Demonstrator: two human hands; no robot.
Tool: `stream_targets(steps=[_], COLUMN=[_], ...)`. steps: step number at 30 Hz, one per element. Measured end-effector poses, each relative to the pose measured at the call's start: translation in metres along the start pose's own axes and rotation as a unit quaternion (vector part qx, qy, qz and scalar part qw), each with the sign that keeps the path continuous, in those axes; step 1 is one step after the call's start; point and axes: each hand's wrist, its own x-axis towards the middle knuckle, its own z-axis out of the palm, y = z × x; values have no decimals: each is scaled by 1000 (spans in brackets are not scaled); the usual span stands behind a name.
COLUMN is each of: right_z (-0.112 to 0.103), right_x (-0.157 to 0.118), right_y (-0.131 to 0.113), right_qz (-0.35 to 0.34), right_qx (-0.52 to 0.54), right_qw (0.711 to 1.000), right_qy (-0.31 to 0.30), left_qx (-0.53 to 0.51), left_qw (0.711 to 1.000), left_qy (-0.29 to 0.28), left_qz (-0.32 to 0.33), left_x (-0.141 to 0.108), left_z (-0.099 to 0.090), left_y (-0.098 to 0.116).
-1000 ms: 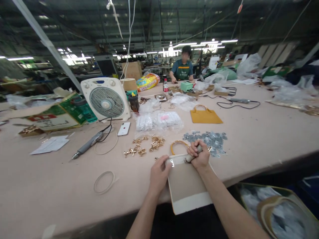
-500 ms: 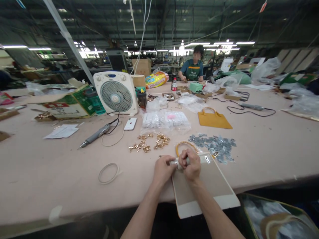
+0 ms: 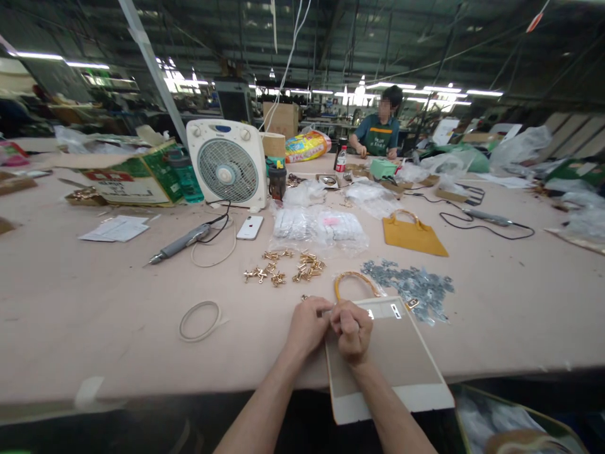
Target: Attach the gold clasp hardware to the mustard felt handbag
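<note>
Bag panel (image 3: 406, 359) lies at the near edge of the table (image 3: 142, 353), lower end overhanging. Right hand (image 3: 352, 329) is closed into a fist at its upper left corner; any tool within is hidden. Left hand (image 3: 308, 323), half curled, touches the same corner; pinch not confirmed. One second earlier the right hand worked farther right along the top edge; the slotted plate (image 3: 396, 311) at the right now shows uncovered. Attention has, in judgement, passed to the left end. Beyond: curved handle (image 3: 350, 273), gold fittings (image 3: 309, 268), grey metal pieces (image 3: 423, 284), mustard bag (image 3: 413, 236).
</note>
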Motion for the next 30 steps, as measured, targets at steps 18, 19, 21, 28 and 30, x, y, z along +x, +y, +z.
stream_targets(steps=[18,19,21,28,30], right_z=[-1,2,7,6,4], right_x=[51,54,57,43,36], right_y=[15,16,19,20,19], right_qz=[170,182,202,186,167], right_qx=[119,111,92,26,13], right_qw=[975,975,974,982,986], right_qy=[82,67,40,-8,-11], left_qx=[49,45,38,37,38], left_qw=[997,997,997,998,997], left_qy=[20,19,16,15,14], left_qz=[61,60,58,55,61], left_x=[-26,-27,-27,-26,-26], left_z=[4,3,2,3,3], left_y=[-3,-3,-2,-4,-4])
